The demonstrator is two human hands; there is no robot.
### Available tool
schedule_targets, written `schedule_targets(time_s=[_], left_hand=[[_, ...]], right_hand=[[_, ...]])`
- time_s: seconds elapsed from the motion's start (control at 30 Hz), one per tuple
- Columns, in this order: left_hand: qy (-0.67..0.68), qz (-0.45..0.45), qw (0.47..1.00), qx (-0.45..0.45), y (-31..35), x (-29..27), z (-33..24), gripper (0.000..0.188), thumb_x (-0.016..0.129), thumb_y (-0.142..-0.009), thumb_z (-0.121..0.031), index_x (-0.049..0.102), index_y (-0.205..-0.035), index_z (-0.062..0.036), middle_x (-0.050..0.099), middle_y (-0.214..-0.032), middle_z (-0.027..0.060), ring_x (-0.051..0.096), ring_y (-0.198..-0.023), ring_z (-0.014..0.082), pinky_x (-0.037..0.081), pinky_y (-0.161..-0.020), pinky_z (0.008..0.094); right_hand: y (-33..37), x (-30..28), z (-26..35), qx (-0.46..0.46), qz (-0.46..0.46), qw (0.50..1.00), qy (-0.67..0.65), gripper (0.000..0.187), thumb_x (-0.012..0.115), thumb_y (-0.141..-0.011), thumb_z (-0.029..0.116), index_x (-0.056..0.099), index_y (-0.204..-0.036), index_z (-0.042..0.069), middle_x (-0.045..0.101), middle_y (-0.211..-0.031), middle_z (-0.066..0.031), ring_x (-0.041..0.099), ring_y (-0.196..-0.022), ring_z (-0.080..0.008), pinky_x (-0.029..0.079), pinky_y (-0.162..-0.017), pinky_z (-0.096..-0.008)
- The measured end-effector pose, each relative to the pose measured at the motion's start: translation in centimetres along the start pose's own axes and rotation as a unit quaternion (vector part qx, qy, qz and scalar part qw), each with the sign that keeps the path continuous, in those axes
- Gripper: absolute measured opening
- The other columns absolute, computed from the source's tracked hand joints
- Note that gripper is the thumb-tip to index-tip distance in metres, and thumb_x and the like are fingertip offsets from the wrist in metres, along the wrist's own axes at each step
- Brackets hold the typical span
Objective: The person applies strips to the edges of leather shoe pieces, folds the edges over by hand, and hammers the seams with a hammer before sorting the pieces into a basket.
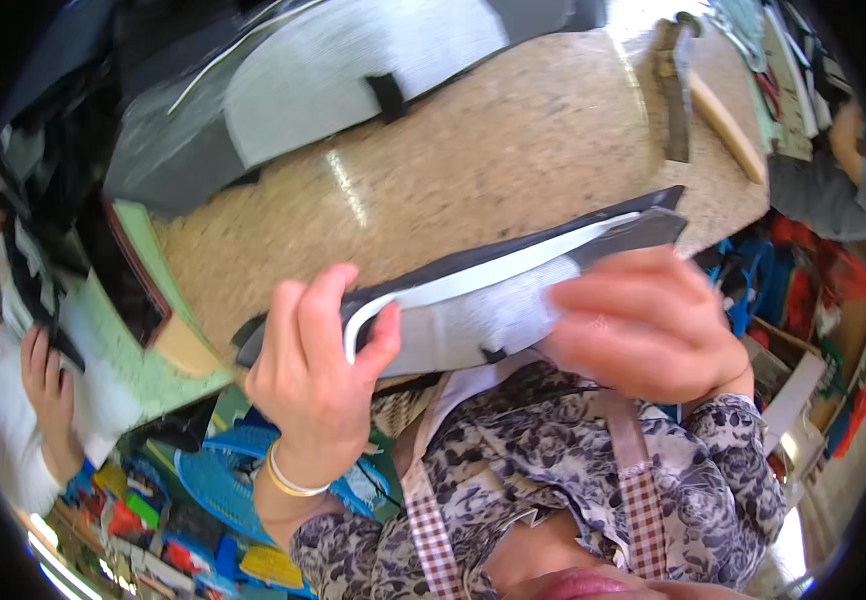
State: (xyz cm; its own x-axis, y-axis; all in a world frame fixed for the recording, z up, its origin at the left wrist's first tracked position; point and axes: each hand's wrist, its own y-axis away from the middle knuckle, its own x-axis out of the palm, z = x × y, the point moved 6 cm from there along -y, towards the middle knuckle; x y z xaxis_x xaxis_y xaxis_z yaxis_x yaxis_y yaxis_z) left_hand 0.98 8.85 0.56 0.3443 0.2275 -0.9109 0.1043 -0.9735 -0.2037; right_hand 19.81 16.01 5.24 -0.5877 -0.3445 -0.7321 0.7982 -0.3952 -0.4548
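Observation:
A long dark grey panel (463, 322) with a silvery-grey middle lies slantwise in front of me, at the near edge of the table. Along its upper part runs a narrow white strip (513, 262), bent downward at its left end. My left hand (315, 375) grips the panel's left part, thumb on the near face by the strip's bent end and fingers over the far edge. Over the panel's right part is my right hand (648, 325), its fingers curled but smeared by motion. Whether they hold anything is unclear.
A larger grey and black panel (353, 85) lies across the far side of the speckled brown table (513, 140). A tool with a wooden handle (725, 128) rests at the far right. Another person's hand (48, 380) works at the left. Blue baskets (218, 480) stand below.

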Motion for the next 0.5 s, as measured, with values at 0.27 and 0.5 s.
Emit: schedule_targets(time_s=[0.27, 0.5], left_hand=[[0.344, 0.054, 0.916, -0.200, 1.4, -0.8, 5.1, 0.024, 0.076, -0.074, 0.000, 0.063, -0.094, -0.0003, 0.062, -0.078, 0.0024, 0.056, -0.060, 0.0056, 0.045, -0.053, 0.0188], [0.217, 0.113, 0.946, -0.211, 0.7, -1.1, 6.4, 0.021, 0.076, -0.076, -0.006, 0.060, -0.090, -0.0037, 0.056, -0.066, 0.0008, 0.049, -0.051, 0.0083, 0.039, -0.046, 0.0234]], right_hand=[[-0.4, 5.4, -0.3, -0.012, 0.120, 0.993, 0.002, 0.035, 0.072, -0.065, 0.015, 0.069, -0.098, 0.001, 0.066, -0.114, -0.0088, 0.062, -0.097, -0.0255, 0.054, -0.070, -0.0332], [-0.7, 5.6, 0.7, -0.008, 0.161, 0.986, 0.040, 0.041, 0.069, -0.067, 0.014, 0.066, -0.105, -0.002, 0.063, -0.121, -0.0097, 0.062, -0.099, -0.0260, 0.055, -0.074, -0.0344]])
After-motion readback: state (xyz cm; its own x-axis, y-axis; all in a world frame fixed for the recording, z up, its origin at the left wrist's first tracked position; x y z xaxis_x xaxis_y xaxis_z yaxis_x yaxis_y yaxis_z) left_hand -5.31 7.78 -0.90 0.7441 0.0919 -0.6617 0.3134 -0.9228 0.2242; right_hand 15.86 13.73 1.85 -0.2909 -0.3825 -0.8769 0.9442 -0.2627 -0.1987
